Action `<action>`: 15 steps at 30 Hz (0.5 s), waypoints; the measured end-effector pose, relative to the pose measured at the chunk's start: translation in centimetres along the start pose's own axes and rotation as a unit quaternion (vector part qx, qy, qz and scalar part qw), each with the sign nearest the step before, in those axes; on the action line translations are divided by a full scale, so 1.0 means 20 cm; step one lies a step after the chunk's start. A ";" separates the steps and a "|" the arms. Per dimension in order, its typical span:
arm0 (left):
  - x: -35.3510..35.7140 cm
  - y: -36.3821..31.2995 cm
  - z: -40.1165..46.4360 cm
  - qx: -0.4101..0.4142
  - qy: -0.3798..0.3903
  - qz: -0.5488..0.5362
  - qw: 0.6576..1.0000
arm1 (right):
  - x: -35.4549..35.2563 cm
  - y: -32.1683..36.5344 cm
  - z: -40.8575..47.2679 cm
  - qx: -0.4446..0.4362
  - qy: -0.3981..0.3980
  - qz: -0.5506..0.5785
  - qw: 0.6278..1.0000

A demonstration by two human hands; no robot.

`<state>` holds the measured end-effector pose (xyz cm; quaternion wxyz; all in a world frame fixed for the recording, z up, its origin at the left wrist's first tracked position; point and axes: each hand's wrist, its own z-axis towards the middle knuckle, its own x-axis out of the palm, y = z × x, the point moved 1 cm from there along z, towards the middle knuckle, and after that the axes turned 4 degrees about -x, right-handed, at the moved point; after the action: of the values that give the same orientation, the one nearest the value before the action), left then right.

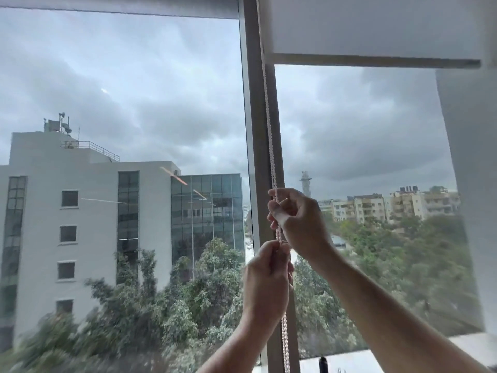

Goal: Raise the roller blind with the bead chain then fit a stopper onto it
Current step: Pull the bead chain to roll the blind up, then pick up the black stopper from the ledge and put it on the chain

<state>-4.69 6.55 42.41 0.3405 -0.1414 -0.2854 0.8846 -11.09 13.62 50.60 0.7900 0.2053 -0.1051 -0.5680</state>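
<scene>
Grey overcast sky and a white office block [67,224] beyond two tall window panes, treetops [161,305] filling the lower glass. Between the panes, a pale vertical mullion [258,130] running top to bottom. Over the right pane, a white roller blind [376,22] drawn up high, its bottom bar [376,61] level near the top, with much bare glass open below. Over the left pane, a second blind's edge [118,10] barely showing at the top. Down the mullion's right side, a white bead chain [270,130], hanging taut and straight. Right hand [298,219] uppermost, fingers curled shut around the chain. Left hand [269,275] just below, nearly touching the right, also closed tight on the chain, loose strands [285,343] dropping beneath. White wall edge [473,184] close at far right. No stopper discernible.
</scene>
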 end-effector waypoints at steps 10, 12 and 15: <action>0.05 0.29 -0.24 -0.065 0.015 -0.034 0.997 | -0.02 -0.22 -0.36 0.034 -0.013 0.037 0.999; 0.05 0.35 -0.29 -0.085 0.013 -0.039 0.996 | -0.02 -0.28 -0.43 0.049 -0.014 0.046 0.998; 0.06 0.44 -0.38 -0.111 0.009 -0.056 0.992 | -0.02 -0.38 -0.54 0.075 -0.010 0.049 0.996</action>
<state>-6.75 5.17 31.07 0.3737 -0.1701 -0.3866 0.8258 -13.44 14.08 37.64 0.7981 0.2525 -0.1652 -0.5215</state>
